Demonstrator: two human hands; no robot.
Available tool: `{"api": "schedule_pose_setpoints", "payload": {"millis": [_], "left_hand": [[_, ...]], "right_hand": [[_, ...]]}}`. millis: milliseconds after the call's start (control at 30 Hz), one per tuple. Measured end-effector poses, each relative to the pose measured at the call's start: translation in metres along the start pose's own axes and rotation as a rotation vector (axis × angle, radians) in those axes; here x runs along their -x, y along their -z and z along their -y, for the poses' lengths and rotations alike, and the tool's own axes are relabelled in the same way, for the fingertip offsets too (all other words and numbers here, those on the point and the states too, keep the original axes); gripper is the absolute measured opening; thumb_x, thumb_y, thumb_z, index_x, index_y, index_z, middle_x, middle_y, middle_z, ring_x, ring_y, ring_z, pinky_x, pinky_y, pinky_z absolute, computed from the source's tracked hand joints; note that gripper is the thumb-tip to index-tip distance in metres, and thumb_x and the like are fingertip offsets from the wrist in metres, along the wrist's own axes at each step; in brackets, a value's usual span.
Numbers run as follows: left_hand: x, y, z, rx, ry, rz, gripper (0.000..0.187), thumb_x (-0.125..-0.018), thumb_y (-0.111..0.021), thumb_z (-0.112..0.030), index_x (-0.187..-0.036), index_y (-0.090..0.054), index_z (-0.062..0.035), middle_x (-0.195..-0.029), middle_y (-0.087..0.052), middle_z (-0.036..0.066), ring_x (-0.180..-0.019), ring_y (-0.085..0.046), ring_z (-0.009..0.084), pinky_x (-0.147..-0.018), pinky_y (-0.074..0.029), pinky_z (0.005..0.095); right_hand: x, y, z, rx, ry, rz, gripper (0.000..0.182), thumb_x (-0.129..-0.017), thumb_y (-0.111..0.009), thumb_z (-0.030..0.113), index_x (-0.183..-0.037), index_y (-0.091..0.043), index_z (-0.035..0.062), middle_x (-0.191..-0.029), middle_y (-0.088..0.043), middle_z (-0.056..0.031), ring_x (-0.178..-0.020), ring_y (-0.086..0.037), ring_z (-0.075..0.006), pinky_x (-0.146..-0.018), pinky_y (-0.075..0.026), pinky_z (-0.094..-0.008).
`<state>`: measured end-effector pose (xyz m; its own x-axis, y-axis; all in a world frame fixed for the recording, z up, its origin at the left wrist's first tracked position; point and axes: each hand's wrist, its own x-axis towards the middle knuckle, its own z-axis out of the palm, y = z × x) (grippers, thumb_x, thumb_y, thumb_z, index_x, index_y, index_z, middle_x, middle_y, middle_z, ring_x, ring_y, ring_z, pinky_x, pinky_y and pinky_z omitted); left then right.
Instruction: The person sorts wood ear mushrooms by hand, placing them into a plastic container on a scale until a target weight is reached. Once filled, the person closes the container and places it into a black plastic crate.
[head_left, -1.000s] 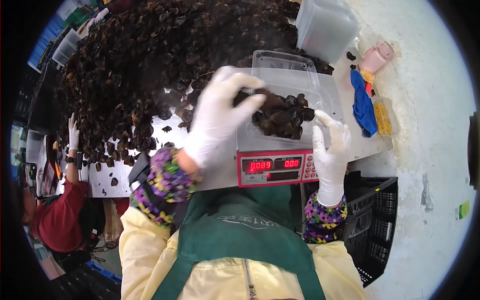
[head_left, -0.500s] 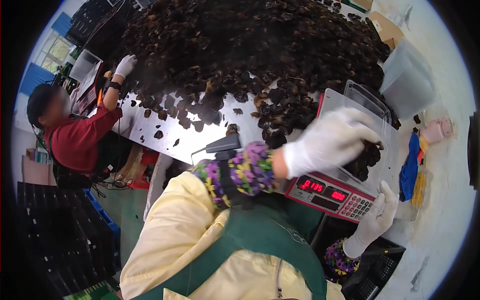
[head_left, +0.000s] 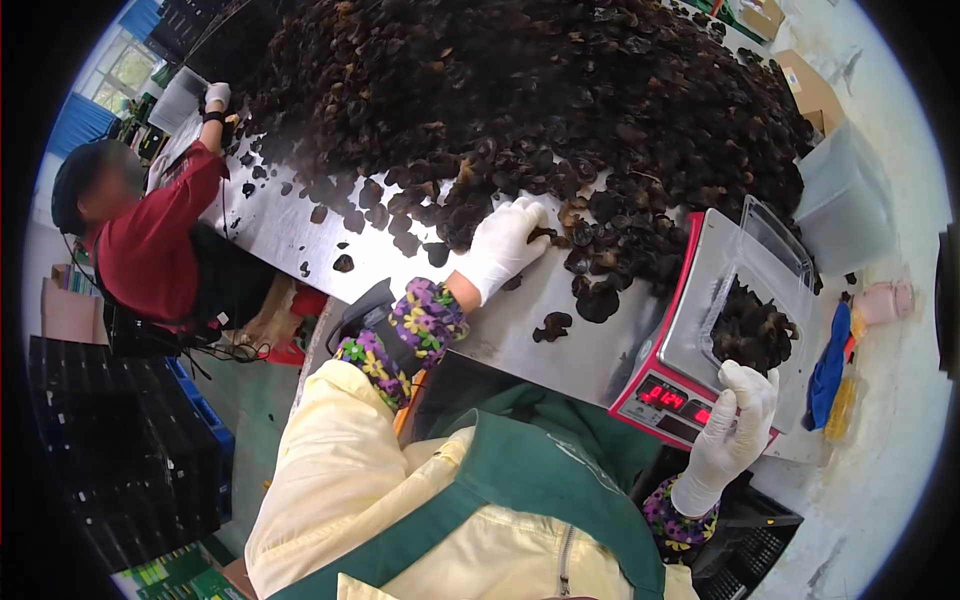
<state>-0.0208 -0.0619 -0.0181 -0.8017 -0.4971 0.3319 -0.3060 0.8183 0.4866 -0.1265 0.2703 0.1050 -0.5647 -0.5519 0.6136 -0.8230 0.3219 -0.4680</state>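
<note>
My left hand (head_left: 505, 247), in a white glove, is at the near edge of the heap of dark, dried, fungus-like pieces (head_left: 450, 110), its fingers closed on a few of them. My right hand (head_left: 733, 428), also gloved, has its fingers curled at the near end of a clear plastic box (head_left: 715, 305); what they grip, if anything, is hidden. Dark pieces (head_left: 752, 328) fill part of this box, which rests on the red-edged scale (head_left: 650, 375). Red digits glow on the scale's display, partly blurred. Loose pieces (head_left: 553, 326) lie between my left hand and the scale.
A co-worker (head_left: 155, 235) in a red top reaches over the metal table (head_left: 330, 262) at the left. Stacked black crates (head_left: 120, 440) stand at lower left. Right of the scale are a translucent bin (head_left: 848, 200), a blue cloth (head_left: 829, 370) and a pink cup (head_left: 883, 302).
My left hand has moved from over the box leftward to the heap and closed on pieces. My right hand is now curled at the box's near end. The co-worker's arm reaches farther away.
</note>
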Motion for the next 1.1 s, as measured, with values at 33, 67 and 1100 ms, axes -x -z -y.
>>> {"api": "schedule_pose_setpoints", "payload": {"millis": [33, 67, 1100], "left_hand": [[-0.002, 0.006, -0.001, 0.182, 0.192, 0.016, 0.016, -0.084, -0.069, -0.011, -0.098, -0.063, -0.0073, -0.095, -0.067, 0.011, -0.089, -0.068, 0.027, -0.078, -0.054, 0.0373], [-0.003, 0.013, 0.001, 0.365, 0.385, 0.034, 0.016, -0.086, -0.067, -0.007, -0.101, -0.062, -0.0063, -0.098, -0.068, 0.011, -0.088, -0.069, 0.0232, -0.078, -0.054, 0.0344], [0.02, 0.045, 0.053, -0.231, 0.268, -0.157, 0.028, -0.077, -0.082, -0.03, -0.095, -0.073, -0.0105, -0.1, -0.062, 0.011, -0.103, -0.06, 0.0317, -0.086, -0.051, 0.0431]], "right_hand": [[-0.001, -0.002, 0.002, -0.004, 0.014, 0.012, 0.02, -0.09, -0.062, 0.001, -0.108, -0.069, 0.0063, -0.1, -0.069, -0.007, -0.098, -0.065, -0.0261, -0.114, -0.034, -0.0541], [-0.003, -0.003, 0.005, -0.007, 0.028, 0.025, 0.021, -0.09, -0.061, 0.001, -0.109, -0.069, 0.006, -0.1, -0.069, -0.0071, -0.098, -0.065, -0.0263, -0.114, -0.034, -0.0542], [0.003, -0.026, 0.025, -0.129, 0.113, 0.143, 0.025, -0.087, -0.067, 0.001, -0.11, -0.07, 0.009, -0.095, -0.065, -0.0068, -0.093, -0.064, -0.0265, -0.109, -0.039, -0.0513]]}}
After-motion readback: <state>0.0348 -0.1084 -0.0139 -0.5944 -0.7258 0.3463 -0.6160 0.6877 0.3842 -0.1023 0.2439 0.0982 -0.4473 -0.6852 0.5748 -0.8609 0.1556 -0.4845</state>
